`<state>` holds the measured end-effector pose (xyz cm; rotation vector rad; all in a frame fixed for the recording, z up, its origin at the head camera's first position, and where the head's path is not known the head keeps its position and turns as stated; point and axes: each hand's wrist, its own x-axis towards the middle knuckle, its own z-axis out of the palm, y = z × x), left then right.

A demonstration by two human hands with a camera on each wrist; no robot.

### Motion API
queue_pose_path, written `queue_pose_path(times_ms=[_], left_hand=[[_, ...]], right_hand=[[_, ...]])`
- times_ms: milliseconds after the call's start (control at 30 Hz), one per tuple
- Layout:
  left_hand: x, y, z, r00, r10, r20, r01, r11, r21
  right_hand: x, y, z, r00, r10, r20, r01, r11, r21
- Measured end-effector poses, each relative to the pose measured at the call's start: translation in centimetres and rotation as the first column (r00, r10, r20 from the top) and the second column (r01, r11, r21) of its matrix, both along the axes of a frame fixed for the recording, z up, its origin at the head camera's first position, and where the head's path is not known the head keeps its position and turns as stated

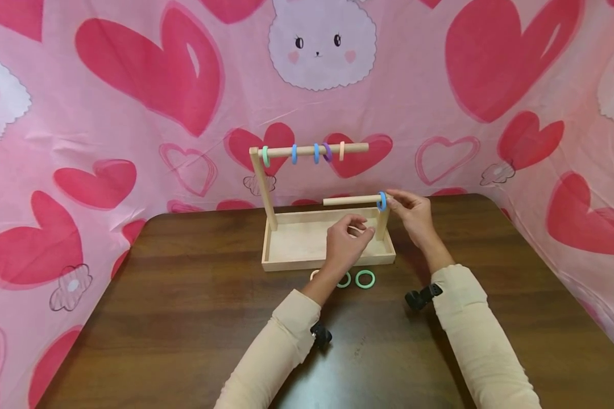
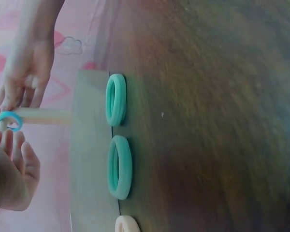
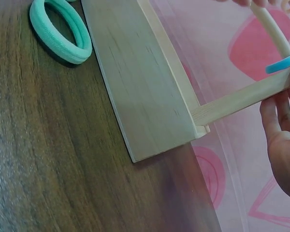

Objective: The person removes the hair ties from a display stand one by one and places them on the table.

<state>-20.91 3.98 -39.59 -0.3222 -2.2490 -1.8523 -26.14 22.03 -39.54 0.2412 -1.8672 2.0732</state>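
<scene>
A blue hair tie [image 1: 384,200] hangs around the lower bar of a wooden rack [image 1: 286,264], at the end by the short right post. My right hand [image 1: 413,215] holds the top of that post, fingertips beside the blue hair tie. In the right wrist view its fingers [image 3: 284,108] lie against the post [image 3: 246,100]; its thumb is out of view there. In front of the same post my left hand [image 1: 345,241] hovers over the rack's tray, fingers loosely bent and nothing between them.
Along the upper bar [image 1: 356,147] hang several hair ties in green, blue, purple and peach. Two green hair ties [image 1: 365,271] and a peach one [image 1: 314,275], partly covered by the left forearm, lie on the brown table [image 1: 194,318]. A pink heart-print cloth [image 1: 307,108] hangs behind.
</scene>
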Motion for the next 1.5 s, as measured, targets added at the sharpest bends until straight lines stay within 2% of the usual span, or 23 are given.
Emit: queue_pose_path(times_ms=[233, 600, 900, 1233, 1500], left_hand=[[-0.6, 0.8, 0.0, 0.998, 0.056, 0.013, -0.055, 0.997, -0.051], [-1.3, 2.7, 0.3, 0.994, 0.095, 0.058, -0.095, 0.995, 0.006], [-1.8, 3.6, 0.7, 0.993, 0.06, 0.102, -0.066, 0.996, 0.058], [-2.5, 4.2, 0.6, 0.993, 0.026, 0.117, -0.033, 0.998, 0.053], [-2.9, 4.0, 0.6, 0.991, -0.047, 0.126, 0.044, 0.999, 0.03]], right_hand=[[-0.1, -0.1, 0.1, 1.0, -0.003, -0.004, 0.003, 1.0, 0.005], [0.0, -0.1, 0.0, 1.0, 0.021, -0.008, -0.021, 0.999, -0.026], [-0.1, 0.0, -0.2, 1.0, 0.006, -0.016, -0.005, 1.0, 0.004], [0.0, 0.0, -0.2, 1.0, -0.004, -0.014, 0.004, 1.0, 0.025], [0.0, 0.1, -0.2, 0.999, 0.023, -0.028, -0.023, 1.0, 0.009]])
